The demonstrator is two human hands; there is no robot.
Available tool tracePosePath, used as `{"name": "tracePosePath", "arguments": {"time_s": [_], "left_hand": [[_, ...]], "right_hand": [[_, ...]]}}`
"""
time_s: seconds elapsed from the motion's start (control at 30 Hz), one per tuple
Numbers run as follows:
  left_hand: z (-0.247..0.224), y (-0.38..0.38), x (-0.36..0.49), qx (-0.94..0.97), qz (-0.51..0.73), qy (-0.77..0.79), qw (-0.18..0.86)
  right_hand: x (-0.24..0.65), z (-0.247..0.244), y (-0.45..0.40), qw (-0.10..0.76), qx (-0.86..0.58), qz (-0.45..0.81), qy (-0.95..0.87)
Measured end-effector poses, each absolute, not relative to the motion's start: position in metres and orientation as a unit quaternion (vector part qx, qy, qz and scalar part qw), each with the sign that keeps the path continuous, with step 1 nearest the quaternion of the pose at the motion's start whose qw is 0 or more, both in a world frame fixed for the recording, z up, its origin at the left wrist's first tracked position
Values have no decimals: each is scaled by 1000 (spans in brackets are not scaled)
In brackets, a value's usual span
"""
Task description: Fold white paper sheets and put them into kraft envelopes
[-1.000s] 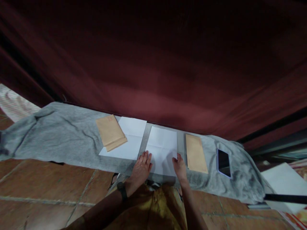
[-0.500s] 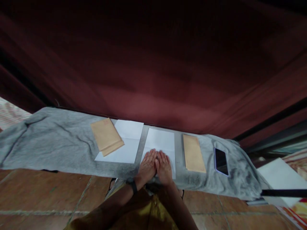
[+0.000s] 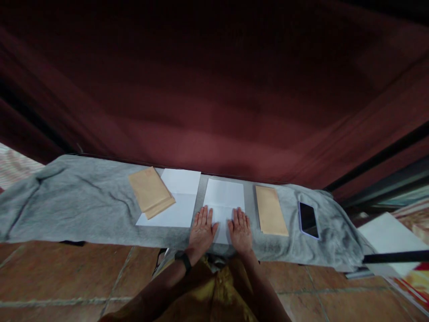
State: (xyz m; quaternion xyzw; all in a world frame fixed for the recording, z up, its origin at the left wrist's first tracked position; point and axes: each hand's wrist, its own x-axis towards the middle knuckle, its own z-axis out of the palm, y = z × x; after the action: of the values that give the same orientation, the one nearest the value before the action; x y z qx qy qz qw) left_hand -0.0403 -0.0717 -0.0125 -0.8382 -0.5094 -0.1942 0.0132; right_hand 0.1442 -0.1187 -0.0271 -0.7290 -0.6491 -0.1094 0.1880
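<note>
A creased white sheet [image 3: 224,192] lies on the grey cloth [image 3: 97,201] in front of me. My left hand [image 3: 202,229] rests flat on its left edge, thumb spread toward the middle. On the right edge lies my right hand [image 3: 240,230], palm down with the fingers extended. Neither hand grips anything. To the left is another creased white sheet [image 3: 181,208], partly covered by overlapping brown envelopes [image 3: 149,190]. A further brown envelope [image 3: 271,210] lies to the right of my right hand.
A phone [image 3: 309,220] with a light purple edge lies at the right on the cloth. Past the cloth's right end are a white sheet [image 3: 390,237] and a black bar [image 3: 395,257]. Dark red fabric [image 3: 214,112] rises behind; tiled floor [image 3: 67,273] shows in front.
My hands have moved apart from the middle of the sheet, the left one leftward and the right one rightward. The view has shifted slightly.
</note>
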Motion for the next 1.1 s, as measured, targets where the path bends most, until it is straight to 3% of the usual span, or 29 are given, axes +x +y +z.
{"name": "tracePosePath", "arguments": {"time_s": [0.37, 0.6, 0.83, 1.1], "left_hand": [[-17, -71, -39, -830, -203, -520, 4], [-15, -63, -38, -831, -202, -518, 13], [12, 0, 6, -874, -135, -465, -33], [-2, 65, 24, -883, -99, -457, -28]], "right_hand": [[147, -29, -124, 229, -741, -132, -617], [142, -13, -104, 229, -766, -59, -598], [138, 5, -23, 199, -703, 38, -681], [158, -9, 22, 193, -731, 18, -655]]}}
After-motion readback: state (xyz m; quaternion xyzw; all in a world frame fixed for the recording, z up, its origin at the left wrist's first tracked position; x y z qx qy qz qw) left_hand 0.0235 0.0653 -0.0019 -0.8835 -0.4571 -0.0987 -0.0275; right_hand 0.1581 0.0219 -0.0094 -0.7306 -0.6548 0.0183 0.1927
